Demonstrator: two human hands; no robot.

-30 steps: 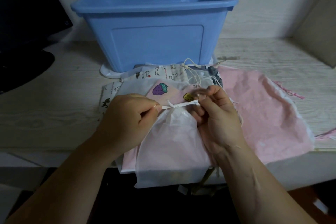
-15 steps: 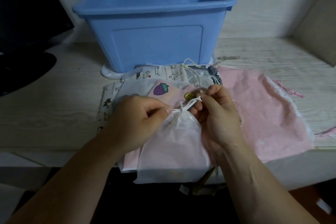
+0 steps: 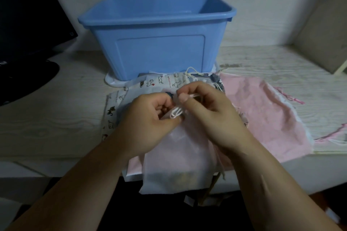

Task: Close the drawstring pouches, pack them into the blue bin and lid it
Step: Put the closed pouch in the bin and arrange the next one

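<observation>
The left hand [image 3: 150, 118] is closed, with its fingers curled round the gathered neck of the white pouch [image 3: 178, 159] and the thumb lying against the looped cord [image 3: 176, 114]. The right hand [image 3: 208, 112] is also closed: thumb and forefinger pinch the cord just above the neck. The two hands nearly touch over the pouch mouth. The white pouch lies on top of a pile of flat pouches at the near edge of the table [image 3: 56, 118], and its bottom hangs over that edge. A printed pouch [image 3: 150, 83] with small animal figures lies beneath it on the far left side, and a large pink pouch [image 3: 262, 118] lies spread flat on the right. The blue bin [image 3: 159, 43] stands upright and open behind the pile, near the wall, on a white plastic piece [image 3: 110, 83] that shows at its near left corner. A dark monitor [image 3: 28, 24] stands at the far left.
</observation>
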